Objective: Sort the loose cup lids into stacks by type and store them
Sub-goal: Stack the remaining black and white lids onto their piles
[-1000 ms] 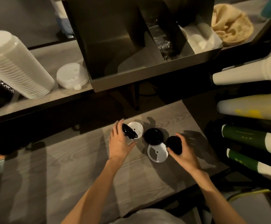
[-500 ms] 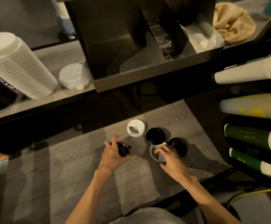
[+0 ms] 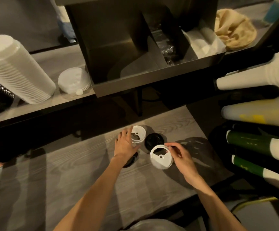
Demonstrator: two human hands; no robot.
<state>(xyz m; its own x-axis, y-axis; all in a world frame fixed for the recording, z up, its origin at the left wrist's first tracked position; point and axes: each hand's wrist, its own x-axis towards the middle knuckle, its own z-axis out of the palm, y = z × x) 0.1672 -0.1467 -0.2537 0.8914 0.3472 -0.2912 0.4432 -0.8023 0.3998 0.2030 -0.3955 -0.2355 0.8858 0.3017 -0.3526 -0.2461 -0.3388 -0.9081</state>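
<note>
On the counter (image 3: pixel 68 189) in front of you, three lids cluster at about 12 o'clock from your hands. The far lid (image 3: pixel 138 134) lies at 11 o'clock, under the fingers of your left hand (image 3: pixel 125 144). The middle lid (image 3: pixel 154 140) sits just to its right. The near lid (image 3: pixel 160 158) is at 5 o'clock from the middle one, held at its rim by your right hand (image 3: pixel 181 155). Another lid (image 3: pixel 130 161) lies under your left wrist. Behind, on the shelf (image 3: pixel 55 102), a short lid stack (image 3: pixel 73 80) sits just right of a tall lid stack (image 3: pixel 17 70), and left of the metal bin (image 3: pixel 145 80). Cup sleeves (image 3: pixel 255 110) lie at 3 o'clock.
</note>
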